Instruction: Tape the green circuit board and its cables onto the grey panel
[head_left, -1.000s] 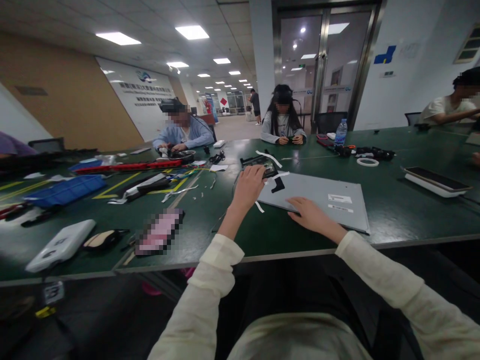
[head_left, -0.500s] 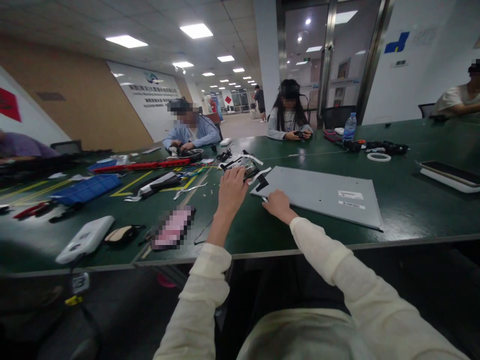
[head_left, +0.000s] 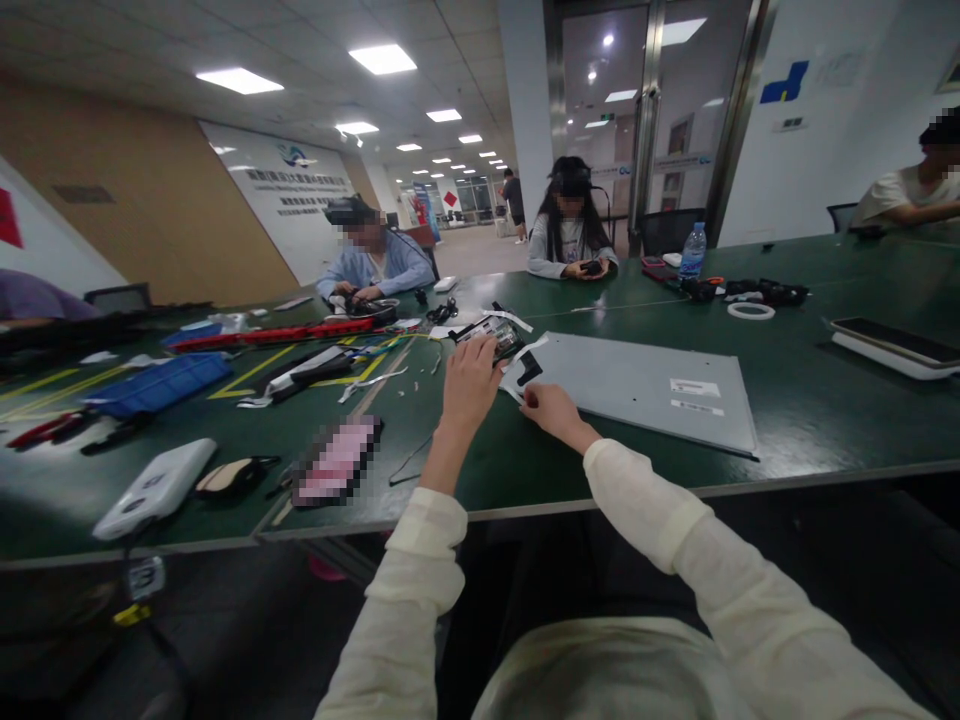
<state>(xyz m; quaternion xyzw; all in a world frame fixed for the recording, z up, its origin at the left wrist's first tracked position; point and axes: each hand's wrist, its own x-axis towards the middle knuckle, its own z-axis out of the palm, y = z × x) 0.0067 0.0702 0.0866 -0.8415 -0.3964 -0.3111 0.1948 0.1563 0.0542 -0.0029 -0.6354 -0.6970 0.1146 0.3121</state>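
My left hand [head_left: 469, 385] is curled over the near edge of a small circuit board [head_left: 504, 334], hiding part of it; white strips lie around the board. Just to the right, my right hand [head_left: 556, 412] has its fingers pinched on a white strip [head_left: 514, 394] at the left corner of a flat grey panel [head_left: 637, 385]. The panel lies on the table with two white labels on its back. A piece of black tape [head_left: 529, 369] sticks to its left end.
On the green table [head_left: 600, 485] are a pink blurred item [head_left: 337, 460], a computer mouse [head_left: 234, 477], a white device [head_left: 156, 488], a blue tray [head_left: 161, 385], a tape roll [head_left: 751, 311] and a bottle [head_left: 693, 250]. Other people sit around it.
My right hand has shifted slightly and its fingers are now pinched on the strip at the panel's corner. My left hand stays on the circuit board. The view has turned slightly right.
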